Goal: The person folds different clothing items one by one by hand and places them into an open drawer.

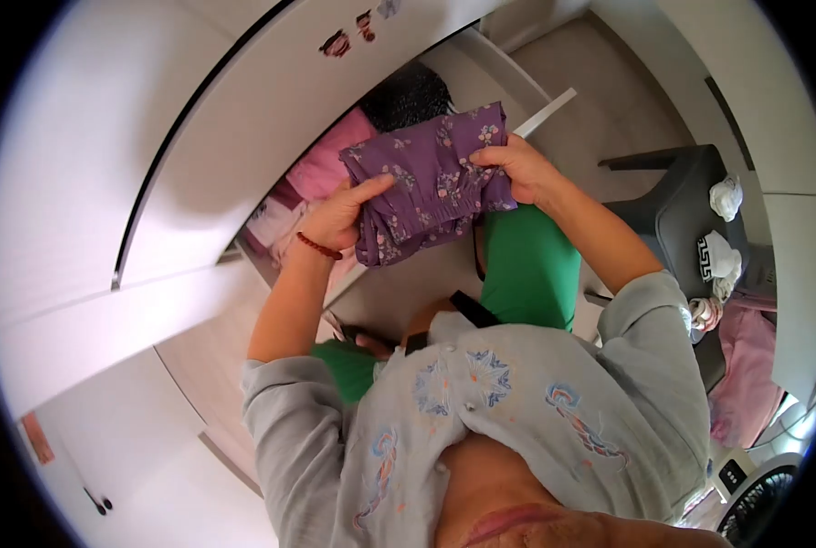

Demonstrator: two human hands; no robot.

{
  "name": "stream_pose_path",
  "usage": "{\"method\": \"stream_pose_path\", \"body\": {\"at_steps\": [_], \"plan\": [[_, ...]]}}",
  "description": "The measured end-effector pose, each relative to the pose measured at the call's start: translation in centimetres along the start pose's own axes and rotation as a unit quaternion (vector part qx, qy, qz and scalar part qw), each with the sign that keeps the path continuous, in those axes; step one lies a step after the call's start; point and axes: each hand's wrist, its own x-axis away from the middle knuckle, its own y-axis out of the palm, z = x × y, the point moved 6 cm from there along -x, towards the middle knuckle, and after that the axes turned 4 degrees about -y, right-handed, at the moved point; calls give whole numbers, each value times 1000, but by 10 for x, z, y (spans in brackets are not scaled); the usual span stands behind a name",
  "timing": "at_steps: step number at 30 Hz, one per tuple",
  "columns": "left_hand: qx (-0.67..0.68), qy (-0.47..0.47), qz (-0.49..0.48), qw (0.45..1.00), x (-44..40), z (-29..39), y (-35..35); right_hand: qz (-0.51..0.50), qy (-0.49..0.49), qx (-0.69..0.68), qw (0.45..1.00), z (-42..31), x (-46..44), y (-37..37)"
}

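Observation:
A folded purple garment (pixel 431 178) with a small floral print and a gathered band is held up between my two hands. My left hand (pixel 339 215), with a dark red bead bracelet (pixel 319 247) at the wrist, grips its left side with the thumb on top. On the opposite side my right hand (pixel 522 169) pinches the cloth, thumb over the front and fingers behind. Below the garment is an open drawer (pixel 545 114) holding pink clothes (pixel 330 155) and a black patterned cloth (pixel 408 96). The garment hides part of the drawer.
White cabinet fronts (pixel 234 137) rise behind the drawer, with small stickers (pixel 335 43). At right stands a dark grey chair (pixel 677 196) carrying rolled white items (pixel 726 196). Pink cloth (pixel 746 365) hangs beside it. A black fan (pixel 759 502) is at lower right.

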Motion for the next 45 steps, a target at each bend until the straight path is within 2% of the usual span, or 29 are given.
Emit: {"method": "stream_pose_path", "body": {"at_steps": [1, 4, 5, 7, 9, 10, 12, 14, 16, 17, 19, 20, 22, 23, 24, 25, 26, 28, 29, 31, 34, 35, 36, 37, 38, 39, 41, 43, 45], "plan": [[24, -38, -4, 999, -19, -2, -4, 2, -8, -7, 1000, -3, -9, -7], [-33, -23, 23, 999, -77, 2, -18, 12, -38, -5, 999, -9, -43, -31], [-31, -53, 48, 997, -90, 2, -21, 22, -45, 33, 998, -7, -57, -43], [-68, -48, 54, 995, -130, 2, -33, 40, -61, 63, 995, -5, -88, -73], [-110, -35, 113, 987, -158, 7, -32, 121, -47, 77, 989, -5, -113, -107], [-121, -39, 108, 986, -175, 11, -30, 128, -53, 68, 988, -9, -124, -117], [-154, -32, 28, 987, -207, 15, -21, 207, -46, 16, 977, -11, -138, -136], [-163, -45, 34, 985, -241, 17, -21, 246, -58, 5, 967, -20, -146, -149], [-274, 48, 117, 953, -265, 37, -15, 286, -72, -2, 956, -23, -157, -159], [-280, 43, 111, 953, -279, 36, -14, 319, -89, -6, 944, -22, -161, -165], [-467, 198, 128, 852, -301, 52, -8, 355, -102, -13, 929, -15, -175, -178], [-469, 198, 126, 851, -315, 54, -11, 366, -81, -23, 927, -6, -185, -185], [-676, 190, 109, 704, -340, 56, -10, 374, -56, -34, 925, -2, -200, -184], [-677, 188, 110, 703, -349, 53, -15, 404, -39, -42, 913, 0, -207, -185], [-696, 247, 125, 662, -354, 54, -10, 435, -22, -50, 899, 2, -212, -185], [-712, 305, 139, 618, -357, 55, -6, 434, -20, -52, 899, 8, -227, -188], [-713, 303, 139, 617, -365, 54, -8, 428, -42, -103, 897, 17, -246, -193], [-745, 328, 156, 560, -377, 51, -13, 421, -61, -153, 892, 27, -271, -192], [-745, 327, 157, 560, -384, 50, -18, 427, -66, -202, 879, 31, -282, -185], [-750, 407, 140, 502, -392, 49, -23, 429, -71, -250, 865, 39, -304, -185], [-748, 360, 180, 527, -407, 51, -57, 430, -153, -131, 880, 45, -325, -191], [-772, 334, 198, 502, -410, 51, -67, 432, -145, -132, 880, 53, -326, -197], [-775, 327, 195, 505, -413, 49, -74, 443, -127, -19, 887, 42, -316, -199], [-789, 243, 226, 518, -422, 49, -87, 446, -110, 93, 883, 31, -309, -198], [-795, 162, 256, 525, -431, 53, -99, 447, -111, 93, 883, 40, -315, -205], [-814, 252, 242, 464, -441, 52, -114, 441, -77, -21, 894, 66, -331, -218], [-816, 276, 238, 449, -446, 55, -118, 428, -41, -135, 893, 78, -337, -219], [-817, 298, 232, 435, -454, 55, -134, 458, 24, -87, 884, 72, -317, -212], [-818, 265, 254, 443, -464, 58, -154, 441, 37, -48, 895, 75, -323, -218]]}}
